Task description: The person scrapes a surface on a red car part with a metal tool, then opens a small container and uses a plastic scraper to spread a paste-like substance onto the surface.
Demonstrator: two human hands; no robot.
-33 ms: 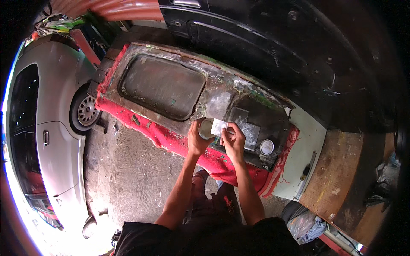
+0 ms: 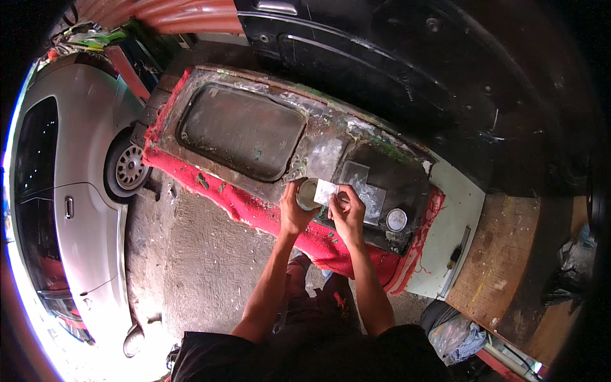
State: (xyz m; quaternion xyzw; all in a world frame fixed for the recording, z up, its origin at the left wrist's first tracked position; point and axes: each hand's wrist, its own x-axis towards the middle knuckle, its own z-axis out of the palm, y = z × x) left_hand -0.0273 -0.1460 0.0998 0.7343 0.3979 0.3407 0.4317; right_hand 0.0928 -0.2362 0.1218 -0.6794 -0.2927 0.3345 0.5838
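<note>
Evidently a two-handed job: left hand [image 2: 295,210] curled about a round container [image 2: 308,193], fingers on its outer side; right hand [image 2: 348,211] pinching a white flat square [image 2: 325,191] between thumb and fingers. Container sits at the near edge of the worn bench top [image 2: 326,158], above the red cloth [image 2: 251,202]; whether it rests or is lifted, cannot tell. Square lies over the container's right side in view; contact with the rim not clear. Judgement: best to hold the container steady and level, grip the square near its outer edge, and leave the side toward the container free. Light pinch advisable, lest it bend. Mind the right knuckles near the grey flat plates [image 2: 374,198]; white-topped round tin [image 2: 397,219] stands well clear.
</note>
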